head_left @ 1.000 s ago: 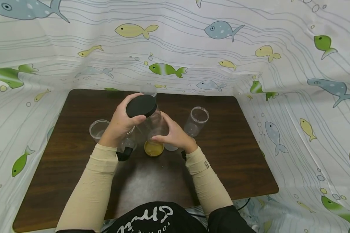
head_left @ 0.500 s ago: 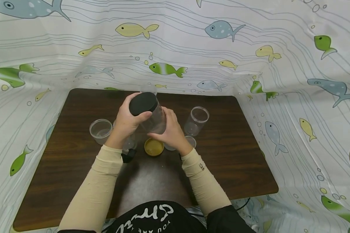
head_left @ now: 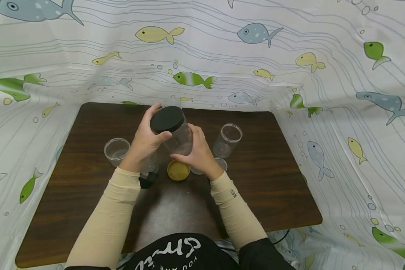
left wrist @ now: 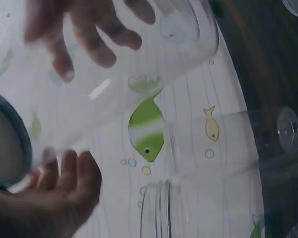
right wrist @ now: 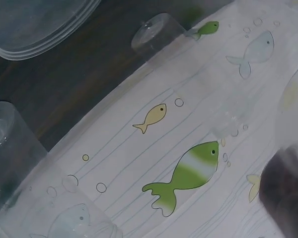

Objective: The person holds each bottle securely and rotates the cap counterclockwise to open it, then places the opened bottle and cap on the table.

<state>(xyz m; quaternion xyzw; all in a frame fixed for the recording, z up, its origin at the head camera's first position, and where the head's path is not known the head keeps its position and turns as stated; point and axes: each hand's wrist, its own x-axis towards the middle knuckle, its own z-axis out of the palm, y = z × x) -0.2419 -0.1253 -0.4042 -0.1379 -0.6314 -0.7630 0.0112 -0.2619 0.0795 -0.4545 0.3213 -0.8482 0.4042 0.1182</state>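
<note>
In the head view, a clear plastic jar (head_left: 179, 141) with a black screw lid (head_left: 167, 119) is held tilted above the table. My left hand (head_left: 145, 140) is around the lid, its thumb along the near edge and its fingers on the far left side. My right hand (head_left: 200, 152) grips the jar's lower body, thumb in front and fingers behind. The left wrist view shows the lid (left wrist: 5, 144) at the left edge, left-hand fingers (left wrist: 69, 171) below the jar and right-hand fingers (left wrist: 99, 34) across its wall. A yellow lid (head_left: 178, 170) lies below the jar.
On the dark wooden table (head_left: 273, 187) stand an open clear jar (head_left: 227, 140) at right and a low clear tub (head_left: 116, 150) at left. Another clear container (head_left: 172, 103) is behind the hands. A small clear round piece (head_left: 221, 164) lies by the right wrist. A fish-print sheet (head_left: 202, 48) surrounds the table.
Both hands have brought the jar slightly up and to the right. The left hand has turned a little at the lid, its thumb drawn back since half a second ago.
</note>
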